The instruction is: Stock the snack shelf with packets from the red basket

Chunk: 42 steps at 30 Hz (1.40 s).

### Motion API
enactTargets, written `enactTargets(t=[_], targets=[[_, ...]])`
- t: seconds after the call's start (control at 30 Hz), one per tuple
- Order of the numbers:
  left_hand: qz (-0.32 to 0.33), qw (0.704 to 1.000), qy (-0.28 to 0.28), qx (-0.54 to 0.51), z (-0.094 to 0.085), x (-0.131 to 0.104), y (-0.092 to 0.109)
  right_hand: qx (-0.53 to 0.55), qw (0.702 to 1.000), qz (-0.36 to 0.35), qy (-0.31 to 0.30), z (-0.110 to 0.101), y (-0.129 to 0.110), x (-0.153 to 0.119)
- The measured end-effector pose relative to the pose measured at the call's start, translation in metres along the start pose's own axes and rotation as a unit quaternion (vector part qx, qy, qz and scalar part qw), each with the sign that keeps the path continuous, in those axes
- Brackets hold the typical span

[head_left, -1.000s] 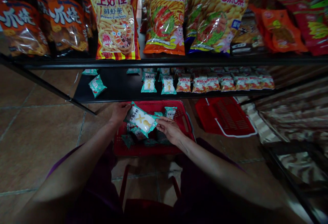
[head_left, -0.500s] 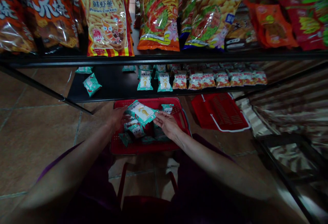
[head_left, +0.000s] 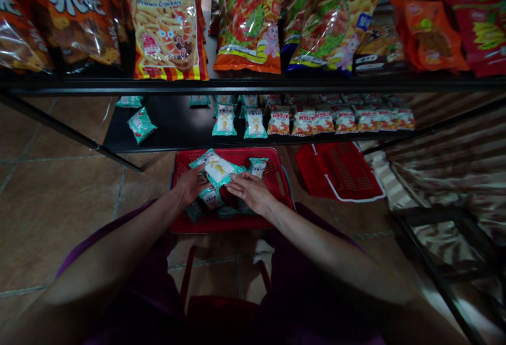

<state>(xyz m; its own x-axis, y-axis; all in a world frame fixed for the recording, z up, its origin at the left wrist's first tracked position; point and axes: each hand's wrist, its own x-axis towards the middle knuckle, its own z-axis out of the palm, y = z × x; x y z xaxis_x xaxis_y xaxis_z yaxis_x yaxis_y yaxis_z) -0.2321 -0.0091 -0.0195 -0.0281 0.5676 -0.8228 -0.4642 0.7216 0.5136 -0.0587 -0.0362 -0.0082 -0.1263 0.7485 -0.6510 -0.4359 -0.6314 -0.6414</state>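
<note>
Between my hands, above the red shopping basket (head_left: 233, 225), is a teal-and-white snack bag (head_left: 219, 170), tilted. My left hand (head_left: 192, 183) grips its left side, with the thumb over the front. At its lower right edge, my right hand (head_left: 251, 191) has fingers and thumb closed on the bag. Other teal snack bags lie in the basket, among them one below the hands (head_left: 211, 197) and one at the back right (head_left: 258, 166). My hands and the held bag hide part of the basket's contents.
A black lower shelf (head_left: 166, 124) behind the basket carries small teal bags and several red-and-white packets (head_left: 312, 121). Bigger snack bags (head_left: 166, 29) line the shelf above. To the right, another red basket (head_left: 340, 171) with a white handle is on the tiled floor.
My left hand has come over the bag's left side, its thumb now on the front. The right hand and the bag have shifted slightly left. The view has tipped a little downward.
</note>
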Motion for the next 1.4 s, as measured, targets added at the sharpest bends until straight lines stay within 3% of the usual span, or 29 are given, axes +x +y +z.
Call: enactTargets(t=[0.13, 0.37, 1.07, 1.27, 1.4], targets=[[-0.006, 1.000, 0.004, -0.009, 0.001, -0.001, -0.001, 0.000, 1.000, 0.006, 0.009, 0.004, -0.003, -0.003], [-0.019, 0.999, -0.018, -0.041, 0.000, 0.000, -0.002, 0.023, 0.999, 0.004, -0.031, 0.006, -0.005, -0.005], [-0.034, 0.999, -0.021, 0.006, 0.000, 0.000, -0.001, -0.024, 0.997, -0.054, -0.040, 0.001, -0.002, -0.003], [-0.044, 0.999, -0.029, 0.011, -0.007, 0.002, -0.008, -0.085, 0.989, -0.121, -0.028, 0.001, -0.003, -0.004], [-0.022, 1.000, -0.005, 0.009, -0.008, 0.004, -0.010, -0.204, 0.950, -0.232, -0.035, -0.001, -0.001, -0.002]])
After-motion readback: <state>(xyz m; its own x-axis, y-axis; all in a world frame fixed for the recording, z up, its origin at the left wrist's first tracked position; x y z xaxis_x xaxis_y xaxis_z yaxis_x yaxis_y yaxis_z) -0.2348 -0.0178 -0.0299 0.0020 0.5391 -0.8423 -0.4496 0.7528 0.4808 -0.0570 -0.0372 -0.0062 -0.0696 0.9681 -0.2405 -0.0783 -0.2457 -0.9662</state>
